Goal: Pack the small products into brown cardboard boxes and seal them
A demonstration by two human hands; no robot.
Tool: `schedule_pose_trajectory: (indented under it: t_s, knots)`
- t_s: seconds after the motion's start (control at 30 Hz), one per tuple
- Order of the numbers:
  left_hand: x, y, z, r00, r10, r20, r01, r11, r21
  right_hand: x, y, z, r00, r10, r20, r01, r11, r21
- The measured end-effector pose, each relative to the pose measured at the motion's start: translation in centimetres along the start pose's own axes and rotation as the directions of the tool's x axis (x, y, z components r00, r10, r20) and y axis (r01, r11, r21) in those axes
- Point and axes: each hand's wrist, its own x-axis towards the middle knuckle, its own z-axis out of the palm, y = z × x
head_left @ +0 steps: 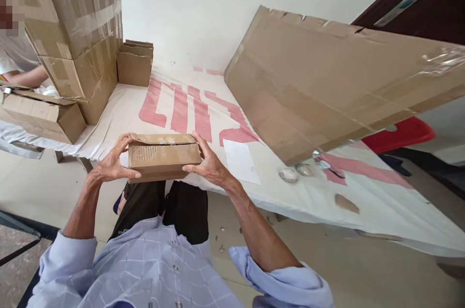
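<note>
A small brown cardboard box (pixel 165 157) is held between my two hands at the near edge of the table. My left hand (pixel 118 160) grips its left end, with the thumb along the near side. Around the right end, my right hand (pixel 207 160) has its thumb on the near side and fingers at the far top corner. Along the box's far top edge the cardboard looks uneven, and printed lines show on its left part. The box's inside is hidden. A white sheet of paper (pixel 241 160) lies just right of my right hand.
Large taped cartons (pixel 83 32) are stacked at the left, with a smaller open carton (pixel 43 114) before them. Folded cardboard (pixel 135 63) stands behind. A big cardboard sheet (pixel 327 80) leans at the right. Rolls of clear tape (pixel 288 175) lie nearby. Another person's arm (pixel 31 77) shows far left.
</note>
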Motion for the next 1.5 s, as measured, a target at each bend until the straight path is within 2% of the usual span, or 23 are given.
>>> schedule_pose_trajectory:
  t_s: [0.2, 0.3, 0.47, 0.67, 0.73, 0.8, 0.9, 0.97, 1.03, 1.1, 1.17, 1.27, 1.37, 1.5]
  knots:
    - [0.7, 2.6, 1.6, 0.98, 0.177, 0.09, -0.172, 0.983, -0.062, -0.3, 2.1, -2.8, 0.991, 0.122, 0.045, -0.124, 0.992, 0.033]
    - [1.6, 3.4, 2.3, 0.973, 0.204, 0.104, -0.192, 0.975, -0.111, -0.6, 2.9, -4.0, 0.987, 0.147, 0.066, -0.15, 0.988, 0.044]
    - [2.3, 3.6, 4.4, 0.986, 0.168, 0.008, -0.163, 0.969, -0.183, -1.0, 2.8, -4.6, 0.979, 0.176, 0.103, -0.181, 0.982, 0.047]
    - [1.1, 3.1, 7.5, 0.984, -0.029, -0.176, -0.008, 0.978, -0.207, -1.6, 3.3, -4.5, 0.977, 0.206, 0.052, -0.211, 0.972, 0.108]
    - [0.6, 3.2, 8.0, 0.978, -0.054, -0.2, 0.015, 0.982, -0.191, -1.7, 3.4, -4.5, 0.974, 0.221, 0.045, -0.225, 0.967, 0.12]
    - [0.2, 3.5, 8.2, 0.982, -0.031, -0.184, 0.005, 0.99, -0.139, -1.7, 3.2, -4.5, 0.973, 0.227, 0.046, -0.231, 0.965, 0.125]
    - [-0.2, 3.9, 8.0, 0.988, 0.005, -0.154, -0.011, 0.999, -0.042, -1.6, 2.5, -4.1, 0.977, 0.207, 0.047, -0.211, 0.972, 0.108]
    - [-0.2, 3.6, 7.5, 0.985, -0.018, -0.17, 0.013, 0.999, -0.03, -1.5, 1.8, -3.5, 0.982, 0.185, 0.029, -0.186, 0.98, 0.072]
    - [-0.4, 2.7, 6.5, 0.977, -0.053, -0.207, 0.032, 0.994, -0.102, -1.6, 0.8, -2.6, 0.99, 0.141, -0.011, -0.14, 0.988, 0.06]
    - [-0.7, 1.2, 5.1, 0.964, -0.1, -0.247, 0.034, 0.965, -0.26, -1.8, -0.3, -1.6, 0.997, 0.066, -0.046, -0.059, 0.99, 0.131]
    - [-1.3, -0.7, 3.5, 0.942, -0.185, -0.281, 0.034, 0.884, -0.466, -2.2, -1.5, -0.5, 0.997, -0.022, -0.077, 0.041, 0.967, 0.25]
    - [-2.4, -3.6, 1.7, 0.884, -0.34, -0.321, 0.007, 0.696, -0.718, -2.6, -3.6, 0.9, 0.984, -0.102, -0.147, 0.145, 0.935, 0.323]
    - [-3.6, -6.1, 1.0, 0.83, -0.444, -0.337, -0.008, 0.595, -0.803, -2.7, -5.2, 2.1, 0.975, -0.132, -0.179, 0.184, 0.932, 0.313]
    - [-4.5, -8.0, 0.8, 0.814, -0.493, -0.307, 0.029, 0.562, -0.826, -2.5, -6.2, 3.2, 0.975, -0.161, -0.155, 0.205, 0.92, 0.335]
